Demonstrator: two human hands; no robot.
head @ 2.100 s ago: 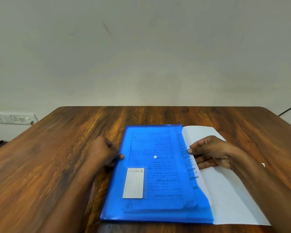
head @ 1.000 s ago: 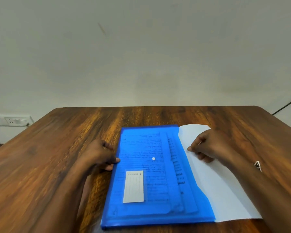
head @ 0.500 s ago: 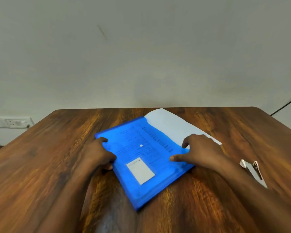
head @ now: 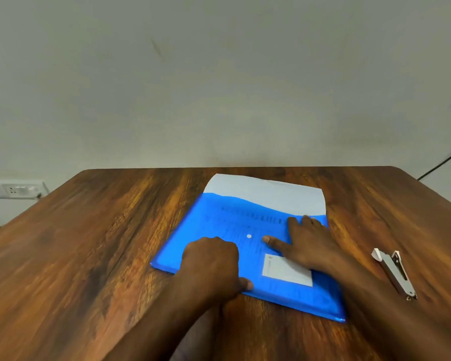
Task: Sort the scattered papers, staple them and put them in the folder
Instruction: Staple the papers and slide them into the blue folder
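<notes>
Folder (head: 219,225), blue, flat on table (head: 89,243), papers (head: 266,196) protruding far end. Left hand (head: 214,264) and right hand (head: 305,243) pressed flat on it, each grip apart, clasping nothing. Stapler (head: 395,273) lay right.

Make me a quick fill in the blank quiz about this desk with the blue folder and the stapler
The folder is coloured ____.
The stapler lies to the ____ of the folder.
Both hands, left hand and right hand, rest on the ____.
The white flap points ____ from the person.

Missing words: blue; right; folder; away

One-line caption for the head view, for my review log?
Both hands, left hand and right hand, press flat on a blue folder holding papers; stapler lies aside.
</notes>
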